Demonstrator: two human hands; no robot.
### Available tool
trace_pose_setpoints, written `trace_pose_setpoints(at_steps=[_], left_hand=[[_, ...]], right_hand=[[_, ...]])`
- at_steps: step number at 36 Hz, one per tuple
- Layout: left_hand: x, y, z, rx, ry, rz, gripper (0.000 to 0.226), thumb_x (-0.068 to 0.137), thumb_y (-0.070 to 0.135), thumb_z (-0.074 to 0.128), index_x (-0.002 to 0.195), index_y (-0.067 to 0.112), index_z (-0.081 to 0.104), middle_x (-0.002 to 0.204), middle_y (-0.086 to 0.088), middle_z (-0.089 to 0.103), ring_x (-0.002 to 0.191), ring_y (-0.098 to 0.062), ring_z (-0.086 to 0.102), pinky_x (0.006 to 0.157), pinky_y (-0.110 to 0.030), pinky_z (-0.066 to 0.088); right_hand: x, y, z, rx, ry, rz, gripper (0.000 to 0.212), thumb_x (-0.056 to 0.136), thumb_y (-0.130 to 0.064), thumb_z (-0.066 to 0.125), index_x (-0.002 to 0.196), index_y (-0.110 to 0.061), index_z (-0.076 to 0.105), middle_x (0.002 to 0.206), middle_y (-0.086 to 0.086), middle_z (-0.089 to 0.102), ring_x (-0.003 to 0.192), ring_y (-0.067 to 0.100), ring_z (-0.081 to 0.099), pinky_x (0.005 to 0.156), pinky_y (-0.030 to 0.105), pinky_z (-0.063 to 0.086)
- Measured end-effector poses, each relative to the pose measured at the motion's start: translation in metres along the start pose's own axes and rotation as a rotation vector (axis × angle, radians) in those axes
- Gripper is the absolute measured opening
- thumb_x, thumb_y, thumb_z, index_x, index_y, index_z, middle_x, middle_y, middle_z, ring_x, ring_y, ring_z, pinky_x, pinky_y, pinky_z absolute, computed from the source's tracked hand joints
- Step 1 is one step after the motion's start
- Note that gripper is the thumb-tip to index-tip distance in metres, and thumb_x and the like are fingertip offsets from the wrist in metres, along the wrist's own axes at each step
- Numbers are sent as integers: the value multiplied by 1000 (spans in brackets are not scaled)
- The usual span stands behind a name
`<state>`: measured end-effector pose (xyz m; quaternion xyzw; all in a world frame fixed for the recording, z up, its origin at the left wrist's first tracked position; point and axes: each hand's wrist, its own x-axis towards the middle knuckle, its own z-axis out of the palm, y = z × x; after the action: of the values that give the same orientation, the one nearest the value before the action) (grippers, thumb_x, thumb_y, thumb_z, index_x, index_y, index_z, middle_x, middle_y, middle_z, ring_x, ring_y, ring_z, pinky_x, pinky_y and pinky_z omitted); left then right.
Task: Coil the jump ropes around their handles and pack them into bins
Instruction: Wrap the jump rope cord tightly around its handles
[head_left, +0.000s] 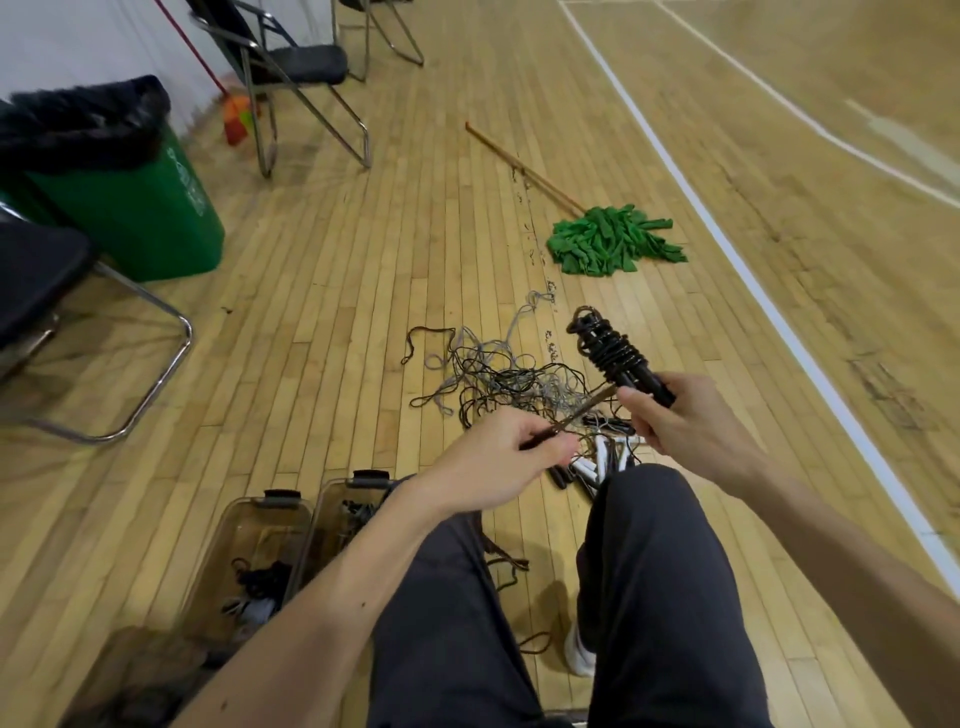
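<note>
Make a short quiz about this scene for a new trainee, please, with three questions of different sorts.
1. True or false: the right hand grips a black jump rope that is coiled round its handles.
2. What does the left hand pinch? A) the loose cord leading to that rope B) a ball C) a towel
3. Fill in: the two clear bins stand on the floor at the person's ____ side.
Key: 1 true; 2 A; 3 left.
</note>
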<state>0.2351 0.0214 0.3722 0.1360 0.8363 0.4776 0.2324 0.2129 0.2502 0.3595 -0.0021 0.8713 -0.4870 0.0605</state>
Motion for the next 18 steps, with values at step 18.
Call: trace_pose_setpoints(at_steps=[18], left_hand=[[14, 95, -30, 1096, 64, 279, 30, 99, 43, 55, 111, 19, 68, 74, 10, 53, 72, -11, 56, 62, -24, 43]], right_hand=[[-2, 3, -2, -132, -281, 212, 32, 102, -27, 57, 76, -11, 53, 61, 2, 49, 51, 14, 40, 48, 27, 33]])
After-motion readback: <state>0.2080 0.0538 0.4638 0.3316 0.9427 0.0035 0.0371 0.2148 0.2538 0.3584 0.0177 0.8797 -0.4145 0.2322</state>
